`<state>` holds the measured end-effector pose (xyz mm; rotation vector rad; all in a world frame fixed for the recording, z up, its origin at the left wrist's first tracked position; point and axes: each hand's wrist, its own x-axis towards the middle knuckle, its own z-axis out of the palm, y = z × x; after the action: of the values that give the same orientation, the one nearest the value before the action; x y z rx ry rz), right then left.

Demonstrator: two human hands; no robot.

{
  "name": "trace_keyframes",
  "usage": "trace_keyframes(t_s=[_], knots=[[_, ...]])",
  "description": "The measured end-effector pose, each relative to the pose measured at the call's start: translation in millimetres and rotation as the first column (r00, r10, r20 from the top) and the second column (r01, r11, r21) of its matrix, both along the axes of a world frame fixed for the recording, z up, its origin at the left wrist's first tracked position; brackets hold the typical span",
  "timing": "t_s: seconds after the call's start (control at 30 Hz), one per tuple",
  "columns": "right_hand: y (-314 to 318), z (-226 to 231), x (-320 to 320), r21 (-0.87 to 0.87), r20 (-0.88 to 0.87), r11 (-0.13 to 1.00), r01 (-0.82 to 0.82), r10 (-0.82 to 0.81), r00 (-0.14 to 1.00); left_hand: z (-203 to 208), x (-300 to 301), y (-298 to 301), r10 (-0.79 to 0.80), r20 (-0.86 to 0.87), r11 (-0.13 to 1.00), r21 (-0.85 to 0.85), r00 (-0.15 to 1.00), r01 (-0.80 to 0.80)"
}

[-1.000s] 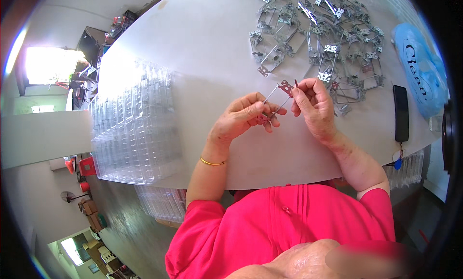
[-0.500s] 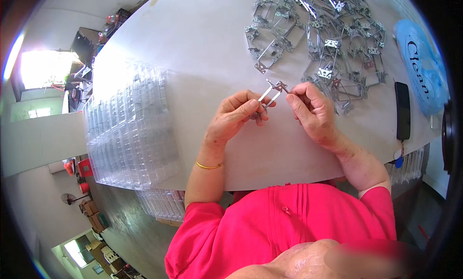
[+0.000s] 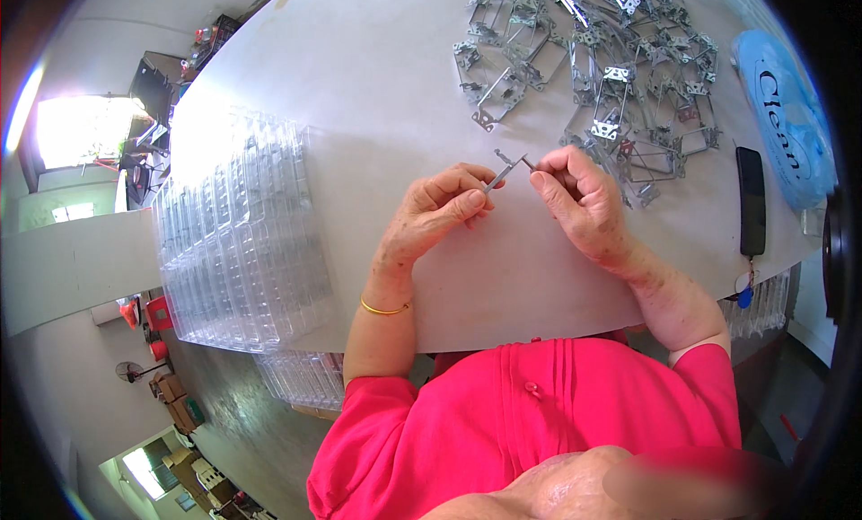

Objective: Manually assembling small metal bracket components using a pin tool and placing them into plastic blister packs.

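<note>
My left hand point(image 3: 438, 207) is closed on a small metal bracket frame point(image 3: 505, 171), gripping its lower end between thumb and fingers. The frame is seen almost edge-on, tilted up to the right. Across from it, my right hand point(image 3: 582, 199) pinches a thin, dark, pointed tool point(image 3: 529, 163). Its tip comes close to the frame's upper part; whether they touch I cannot tell. Most of the tool is hidden in the fingers. Beyond my hands lies a heap of similar metal bracket frames point(image 3: 613, 96), some linked or tangled together.
Stacked clear plastic trays point(image 3: 238, 251) stand on the left of the pale table point(image 3: 377, 80). On the right lie a black phone point(image 3: 751, 201) with a blue tag point(image 3: 744, 297) and a blue plastic package point(image 3: 779, 116). More clear trays point(image 3: 301, 376) sit below the table's edge.
My left hand has turned the bracket frame from showing its open face to nearly edge-on. The right hand's tool has moved slightly left and stays near the frame.
</note>
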<state>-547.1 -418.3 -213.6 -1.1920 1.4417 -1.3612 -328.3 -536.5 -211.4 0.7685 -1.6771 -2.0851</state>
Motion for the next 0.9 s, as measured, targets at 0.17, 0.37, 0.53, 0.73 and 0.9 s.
trace_keyframes(t_s=[0.17,0.37,0.53,0.73,0.9], knots=[[-0.3,3.3,0.3,0.048,0.03,0.999,-0.021,0.019,0.999,3.6,0.1,2.0,-0.032,0.038,0.997,-0.07,0.999,0.034],[-2.8,11.3,-2.6,0.203,0.312,0.962,-0.183,0.113,0.943,2.9,1.9,-0.2,-0.104,0.075,0.979,-0.168,0.992,0.116],[-0.4,11.8,-8.0,0.247,0.293,0.946,-0.208,0.132,0.947,6.2,-1.0,4.2,-0.107,0.076,0.947,-0.296,0.991,0.125],[-3.6,4.7,-14.2,0.15,0.256,0.979,-0.142,0.1,0.961,7.5,-2.7,4.4,-0.227,0.133,0.887,-0.382,0.965,0.261],[-5.7,9.5,-19.2,0.155,0.425,0.988,-0.016,-0.052,0.904,4.1,-0.4,11.1,-0.15,-0.012,0.987,-0.066,0.989,0.149]])
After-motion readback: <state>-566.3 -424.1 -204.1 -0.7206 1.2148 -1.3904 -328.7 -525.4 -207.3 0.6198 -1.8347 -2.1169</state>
